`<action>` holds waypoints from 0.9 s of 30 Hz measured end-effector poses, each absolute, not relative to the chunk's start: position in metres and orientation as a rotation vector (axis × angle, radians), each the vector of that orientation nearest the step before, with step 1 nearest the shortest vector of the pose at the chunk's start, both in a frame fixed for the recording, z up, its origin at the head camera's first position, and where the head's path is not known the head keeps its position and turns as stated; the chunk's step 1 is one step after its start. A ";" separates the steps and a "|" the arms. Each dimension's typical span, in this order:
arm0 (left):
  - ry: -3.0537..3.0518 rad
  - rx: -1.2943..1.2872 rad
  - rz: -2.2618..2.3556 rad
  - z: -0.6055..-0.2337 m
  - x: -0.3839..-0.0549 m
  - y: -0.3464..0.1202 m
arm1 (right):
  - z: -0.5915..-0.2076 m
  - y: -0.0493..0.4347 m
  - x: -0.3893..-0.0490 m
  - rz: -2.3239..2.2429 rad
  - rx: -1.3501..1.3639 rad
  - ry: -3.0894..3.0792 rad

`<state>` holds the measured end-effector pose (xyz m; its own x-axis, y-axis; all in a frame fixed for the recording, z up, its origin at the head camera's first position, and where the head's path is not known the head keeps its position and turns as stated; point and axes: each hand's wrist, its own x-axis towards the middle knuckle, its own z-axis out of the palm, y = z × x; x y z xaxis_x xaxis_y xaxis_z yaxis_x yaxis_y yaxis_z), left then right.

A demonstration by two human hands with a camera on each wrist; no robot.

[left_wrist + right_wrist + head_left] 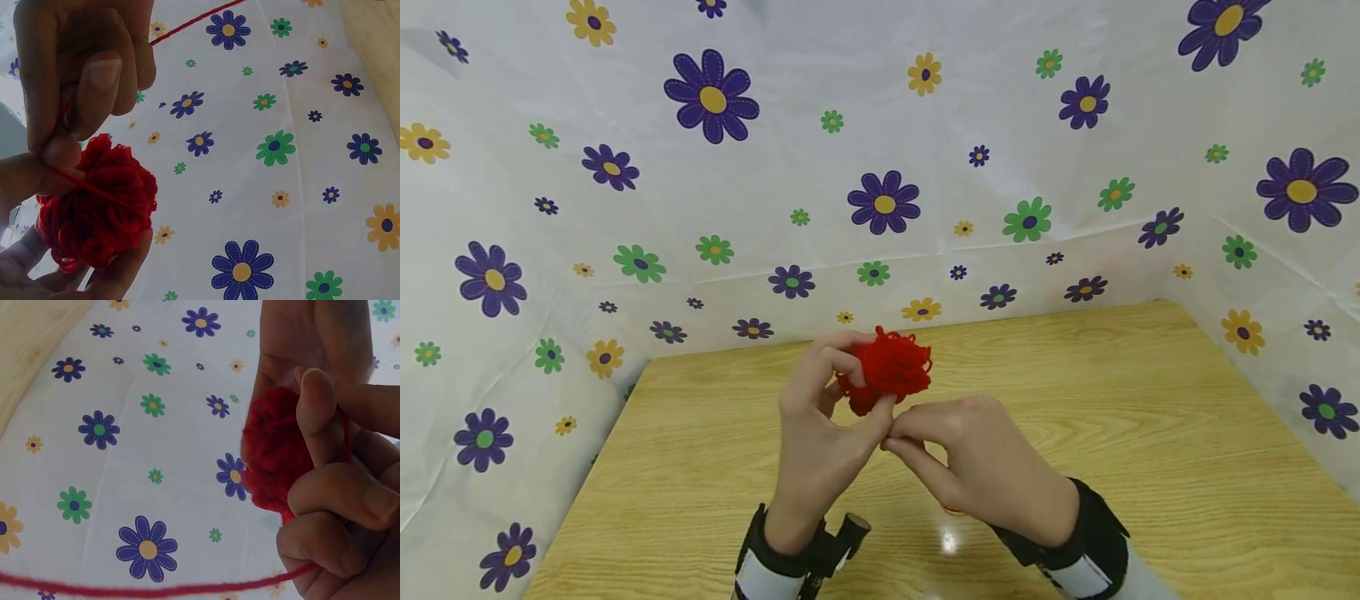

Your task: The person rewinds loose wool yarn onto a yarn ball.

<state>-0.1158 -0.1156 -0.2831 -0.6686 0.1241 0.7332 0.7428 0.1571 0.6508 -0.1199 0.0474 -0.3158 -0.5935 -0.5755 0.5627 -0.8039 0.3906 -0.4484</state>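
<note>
A loose ball of red yarn is gripped in my left hand, its fingers curled over the far side and the thumb in front. Close against the left thumb, my right hand pinches a red yarn strand between thumb and forefinger. That strand runs across the ball in the left wrist view. In the right wrist view, a yarn tail trails away from the curled lower fingers of the right hand. Both hands are raised above the wooden table.
The wooden table spreads beneath the hands. A white sheet with printed flowers rises behind it and along both sides. Black bands with cameras are strapped round the wrists. A small red bit shows under the right hand.
</note>
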 end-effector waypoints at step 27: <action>-2.385 -1.177 -1.499 -0.280 -0.112 -0.126 | -0.298 0.072 -0.127 1.176 1.115 -2.083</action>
